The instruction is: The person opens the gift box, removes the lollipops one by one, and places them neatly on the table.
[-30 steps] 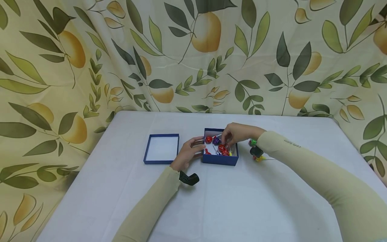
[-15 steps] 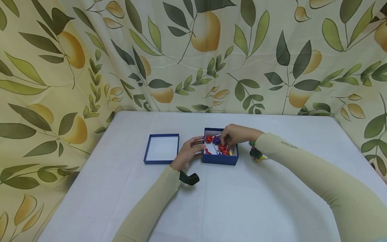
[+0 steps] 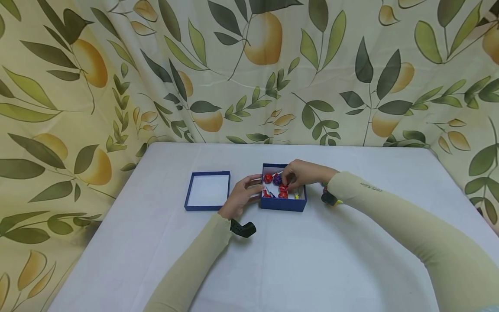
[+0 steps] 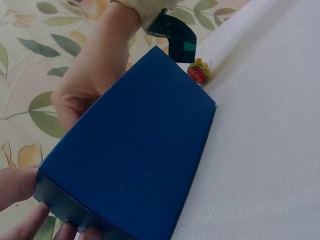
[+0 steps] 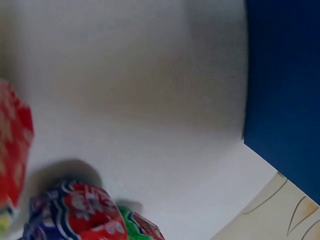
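Note:
A dark blue box (image 3: pixel 282 205) stands uncovered on the table, with several wrapped lollipops inside. Among them are a red lollipop (image 3: pixel 268 178) and a purple lollipop (image 3: pixel 277 179) by the far left corner. My left hand (image 3: pixel 237 200) rests its extended fingers against the box's left wall; in the left wrist view the thumb (image 4: pixel 17 186) is at the edge. Reaching in from the right, my right hand (image 3: pixel 308 172) pinches a red-wrapped lollipop (image 3: pixel 283 191) low inside the box. Its fingertips are partly hidden. The right wrist view misses the hand.
Left of the box lies its blue-rimmed lid (image 3: pixel 206 190), white inside up. Right of the box, under the right wrist, are more lollipops, including a red-and-blue lollipop (image 5: pixel 77 212) and a green one (image 5: pixel 141 226). A patterned curtain (image 3: pixel 249 86) hangs behind the white table (image 3: pixel 312 260).
Inside the box, my right hand has shifted slightly left, and the red lollipop at its fingers has moved left with it. My left hand stays at the box's left wall.

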The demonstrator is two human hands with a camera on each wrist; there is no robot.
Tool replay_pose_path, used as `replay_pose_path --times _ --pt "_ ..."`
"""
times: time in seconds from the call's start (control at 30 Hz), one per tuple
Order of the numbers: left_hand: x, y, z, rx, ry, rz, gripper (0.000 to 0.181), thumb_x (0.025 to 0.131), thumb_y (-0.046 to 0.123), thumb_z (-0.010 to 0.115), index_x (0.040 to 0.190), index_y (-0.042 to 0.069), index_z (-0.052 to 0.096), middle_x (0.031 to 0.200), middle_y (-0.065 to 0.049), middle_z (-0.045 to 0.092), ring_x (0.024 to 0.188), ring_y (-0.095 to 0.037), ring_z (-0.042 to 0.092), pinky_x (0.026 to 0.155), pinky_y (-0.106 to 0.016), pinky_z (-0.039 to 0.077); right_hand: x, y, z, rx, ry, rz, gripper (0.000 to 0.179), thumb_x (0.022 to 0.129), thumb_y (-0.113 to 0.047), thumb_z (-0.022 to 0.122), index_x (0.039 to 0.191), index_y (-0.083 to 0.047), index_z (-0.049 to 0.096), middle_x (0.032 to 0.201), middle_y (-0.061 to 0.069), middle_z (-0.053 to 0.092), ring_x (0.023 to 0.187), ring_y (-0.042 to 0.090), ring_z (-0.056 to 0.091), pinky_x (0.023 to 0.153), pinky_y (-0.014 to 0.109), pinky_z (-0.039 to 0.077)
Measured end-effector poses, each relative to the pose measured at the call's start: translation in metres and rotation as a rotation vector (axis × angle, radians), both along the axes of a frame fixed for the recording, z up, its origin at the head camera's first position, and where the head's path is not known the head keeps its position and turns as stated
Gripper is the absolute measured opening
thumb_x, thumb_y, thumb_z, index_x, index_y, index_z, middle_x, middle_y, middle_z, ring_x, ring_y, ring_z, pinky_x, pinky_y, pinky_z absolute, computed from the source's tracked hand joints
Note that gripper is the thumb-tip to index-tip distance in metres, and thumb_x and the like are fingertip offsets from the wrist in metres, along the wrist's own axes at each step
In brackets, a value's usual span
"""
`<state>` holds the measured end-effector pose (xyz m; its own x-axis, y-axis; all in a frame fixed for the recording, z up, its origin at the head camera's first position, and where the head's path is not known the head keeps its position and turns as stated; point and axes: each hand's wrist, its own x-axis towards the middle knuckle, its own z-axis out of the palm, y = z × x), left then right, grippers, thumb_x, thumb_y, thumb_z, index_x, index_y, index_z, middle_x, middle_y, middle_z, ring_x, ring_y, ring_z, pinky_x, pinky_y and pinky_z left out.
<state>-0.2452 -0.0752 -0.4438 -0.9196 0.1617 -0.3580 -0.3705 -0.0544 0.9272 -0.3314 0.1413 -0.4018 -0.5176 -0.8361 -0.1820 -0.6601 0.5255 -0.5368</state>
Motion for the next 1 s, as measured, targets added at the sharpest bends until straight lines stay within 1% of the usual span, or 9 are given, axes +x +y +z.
replay_pose_path --times 0.17,0.27,0.37,0.63,0.8,1.0 --pt "-0.0009 -0.0010 0.0001 0.005 0.001 -0.004 0.050 0.091 0.013 0.061 0.139 0.015 0.045 0.142 -0.011 0.046 0.124 -0.029 0.051 0.103 -0.043 0.045 -0.0003 -0.0033 -0.0022 0.007 0.040 -0.026 0.005 0.081 -0.010 0.072 0.085 -0.011 0.069 0.087 0.000 0.069 0.073 0.007 0.058 0.069 0.021 0.053" --pt "-0.0006 -0.0010 0.0003 0.003 0.008 0.001 0.049 0.091 0.013 0.061 0.137 0.015 0.047 0.141 -0.010 0.048 0.123 -0.028 0.052 0.102 -0.042 0.046 -0.0004 -0.0042 -0.0025 0.013 0.046 -0.038 0.006 0.082 -0.011 0.071 0.087 -0.012 0.070 0.087 0.000 0.069 0.072 0.007 0.056 0.068 0.020 0.052" --pt "-0.0001 -0.0008 0.0000 -0.006 0.010 0.007 0.047 0.090 0.013 0.062 0.135 0.016 0.049 0.139 -0.009 0.049 0.121 -0.026 0.054 0.102 -0.041 0.047 0.0003 -0.0038 -0.0017 0.012 0.027 -0.046 0.005 0.082 -0.011 0.072 0.087 -0.012 0.072 0.089 0.000 0.070 0.073 0.007 0.058 0.068 0.020 0.052" --pt "0.0007 -0.0003 -0.0007 -0.026 0.010 0.003 0.046 0.090 0.014 0.062 0.134 0.017 0.050 0.139 -0.008 0.050 0.121 -0.026 0.054 0.102 -0.041 0.047 0.0006 -0.0014 0.0010 -0.015 -0.087 -0.035 0.004 0.078 -0.008 0.074 0.082 -0.011 0.075 0.086 0.002 0.073 0.073 0.006 0.062 0.066 0.020 0.053" --pt "0.0012 -0.0005 -0.0008 -0.031 0.006 0.005 0.046 0.091 0.015 0.062 0.135 0.017 0.050 0.140 -0.009 0.049 0.121 -0.026 0.054 0.102 -0.042 0.047 0.0012 -0.0020 0.0030 -0.019 -0.103 -0.009 0.005 0.078 -0.007 0.074 0.081 -0.010 0.075 0.086 0.002 0.073 0.074 0.005 0.062 0.067 0.020 0.052" --pt "0.0008 -0.0002 -0.0003 -0.031 -0.004 0.016 0.045 0.091 0.014 0.062 0.134 0.017 0.051 0.139 -0.009 0.050 0.121 -0.026 0.054 0.102 -0.042 0.047 0.0014 -0.0021 0.0033 -0.021 -0.103 -0.008 0.003 0.079 -0.009 0.074 0.081 -0.009 0.075 0.086 0.001 0.073 0.075 0.005 0.062 0.069 0.020 0.053"
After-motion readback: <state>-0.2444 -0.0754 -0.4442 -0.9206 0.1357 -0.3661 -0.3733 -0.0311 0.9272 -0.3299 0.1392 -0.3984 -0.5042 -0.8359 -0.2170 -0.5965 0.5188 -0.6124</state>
